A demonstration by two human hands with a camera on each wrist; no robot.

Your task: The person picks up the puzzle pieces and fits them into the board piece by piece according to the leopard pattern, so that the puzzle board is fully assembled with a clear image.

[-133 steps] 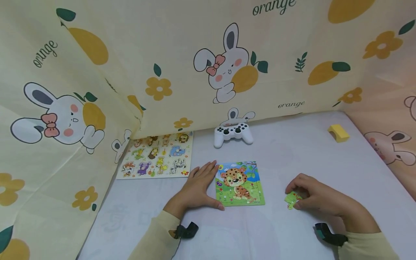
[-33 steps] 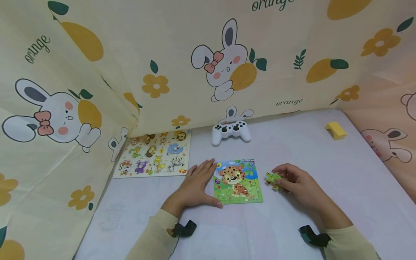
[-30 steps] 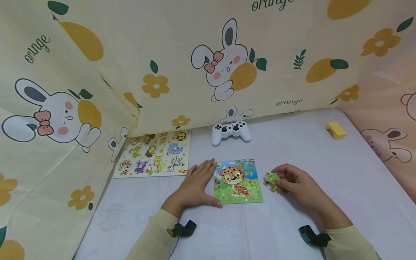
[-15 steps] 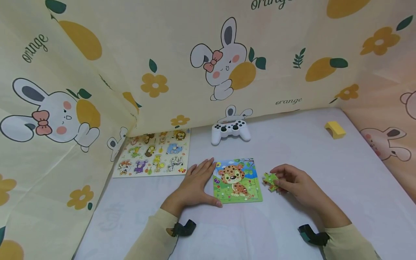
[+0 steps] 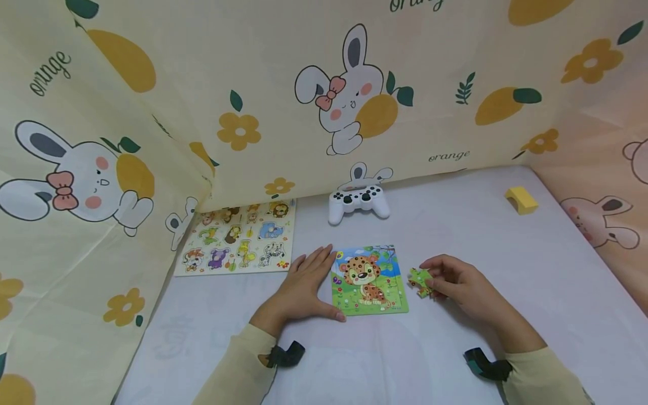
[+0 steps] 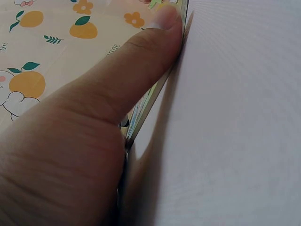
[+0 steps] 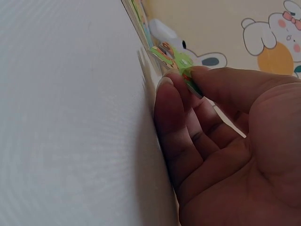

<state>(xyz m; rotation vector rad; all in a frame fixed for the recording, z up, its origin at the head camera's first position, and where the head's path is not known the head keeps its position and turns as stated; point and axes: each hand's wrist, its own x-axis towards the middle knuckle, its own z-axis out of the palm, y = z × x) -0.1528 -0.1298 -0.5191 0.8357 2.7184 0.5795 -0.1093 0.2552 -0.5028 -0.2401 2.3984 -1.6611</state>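
Note:
In the head view, a square puzzle (image 5: pixel 368 280) with a leopard cub on green and blue lies flat on the white table. My left hand (image 5: pixel 298 289) rests at its left side, fingers straight and spread, the thumb along the near left corner. The left wrist view shows that thumb (image 6: pixel 136 59) lying at the puzzle's edge. Just right of the puzzle, my right hand (image 5: pixel 463 287) pinches a small green jigsaw piece (image 5: pixel 420 282) between thumb and fingertips. Seen from the right wrist, the piece (image 7: pixel 181 57) is tilted close over the table, partly covered by the thumb.
A larger board with animal pictures (image 5: pixel 238 253) lies at the back left. Behind the puzzle sits a white game controller (image 5: pixel 359 202) near the printed curtain (image 5: pixel 435 62). A yellow arch block (image 5: pixel 521 201) stands at the back right, by the side curtain.
Over several seconds my right hand has carried the jigsaw piece leftward to beside the puzzle. Lately the piece has turned slightly in the fingertips. My left hand stays at the puzzle's left edge.

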